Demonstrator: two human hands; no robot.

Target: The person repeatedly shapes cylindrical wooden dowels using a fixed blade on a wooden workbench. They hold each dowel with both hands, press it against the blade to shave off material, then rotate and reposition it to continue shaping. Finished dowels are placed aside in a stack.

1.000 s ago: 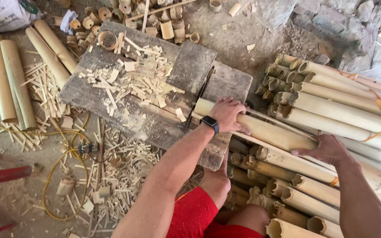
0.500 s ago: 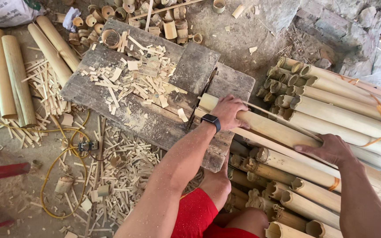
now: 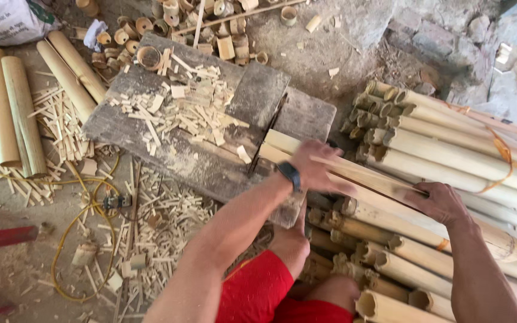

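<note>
Dusty concrete floor [image 3: 306, 45] all around, littered with bamboo offcuts [image 3: 169, 27] and splinters, plus a yellow cord [image 3: 61, 251] looping through the mess at near left. Middle of it all sits a rough wooden worktop [image 3: 210, 161] covered in chips, with what looks like a saw slot [image 3: 267, 134] cut into it.

Main thing is the long bamboo pole [image 3: 360, 173] lying with its far-left end on the worktop, right beside the slot, and the rest running off to the near right over a big stack of bamboo poles [image 3: 450, 149].

Handling-wise I'd guess it's stiff, hollow and fairly light for its length, smooth enough to roll or slide, and splintery at the cut end. Best held from above near the worktop end and again further down.

Left hand [image 3: 315, 170], wearing a dark wristband, lies on top of the pole, fingers curled over it, pressing down. Right hand [image 3: 444, 203] rests on it further right, fingers loosely bent over the pole rather than fully wrapped.
</note>
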